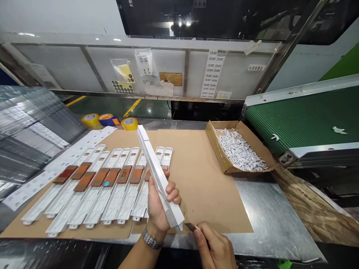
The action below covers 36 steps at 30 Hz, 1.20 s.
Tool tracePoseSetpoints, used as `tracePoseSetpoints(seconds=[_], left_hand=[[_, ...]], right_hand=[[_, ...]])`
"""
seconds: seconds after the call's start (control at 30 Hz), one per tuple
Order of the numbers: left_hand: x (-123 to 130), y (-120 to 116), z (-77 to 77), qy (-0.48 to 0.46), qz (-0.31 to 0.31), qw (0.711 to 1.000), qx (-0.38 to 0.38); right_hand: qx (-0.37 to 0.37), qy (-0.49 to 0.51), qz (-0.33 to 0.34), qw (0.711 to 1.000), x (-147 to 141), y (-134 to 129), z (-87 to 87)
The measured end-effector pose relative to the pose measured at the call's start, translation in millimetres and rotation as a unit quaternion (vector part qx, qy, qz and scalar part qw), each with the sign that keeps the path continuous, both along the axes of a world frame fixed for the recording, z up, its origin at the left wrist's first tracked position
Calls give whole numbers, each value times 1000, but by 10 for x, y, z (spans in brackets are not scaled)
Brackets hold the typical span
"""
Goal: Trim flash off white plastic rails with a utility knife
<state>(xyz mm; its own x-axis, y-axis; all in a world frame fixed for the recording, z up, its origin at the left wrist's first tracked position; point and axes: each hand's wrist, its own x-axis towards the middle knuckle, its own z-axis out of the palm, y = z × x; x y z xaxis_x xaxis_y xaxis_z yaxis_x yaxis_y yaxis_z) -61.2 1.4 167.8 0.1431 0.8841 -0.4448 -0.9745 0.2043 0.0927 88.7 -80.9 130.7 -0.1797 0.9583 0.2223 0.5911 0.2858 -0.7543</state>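
Observation:
My left hand [159, 204] is closed round a long white plastic strip [157, 168], which slants up and away to the left over the cardboard. Close to the strip's near end, my right hand [215, 244] grips a small knife [191, 226], its dark tip pointing left; whether it touches the plastic I cannot tell. Left of my hands, several similar white plastic strips [97, 207] lie side by side, with reddish-brown blocks [125, 174] resting across them. My left forearm and the held strip hide part of the rightmost ones.
A cardboard box [215, 151] of small white plastic bits stands right of the cardboard sheet [196, 186]. Beyond it runs a green conveyor belt [308, 116] with two white pieces on it. Tape rolls [129, 123] sit at the back left, near printed label sheets [56, 168].

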Motion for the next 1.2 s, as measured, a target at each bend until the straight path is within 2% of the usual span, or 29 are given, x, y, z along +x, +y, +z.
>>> tracePoseSetpoints(seconds=[0.33, 0.63, 0.87, 1.2], left_hand=[[14, 6, -55, -12, -10, 1000, -16], [28, -1, -113, -13, -12, 1000, -15], [30, 16, -144, 4, -10, 1000, -14], [32, 44, -208, 52, -10, 999, 8]], right_hand=[[8, -45, 29, 999, 22, 12, -16], [-10, -42, 11, 999, 13, 12, -24], [-33, -50, 23, 998, 16, 27, -51], [-67, -65, 71, 993, 22, 9, -57]])
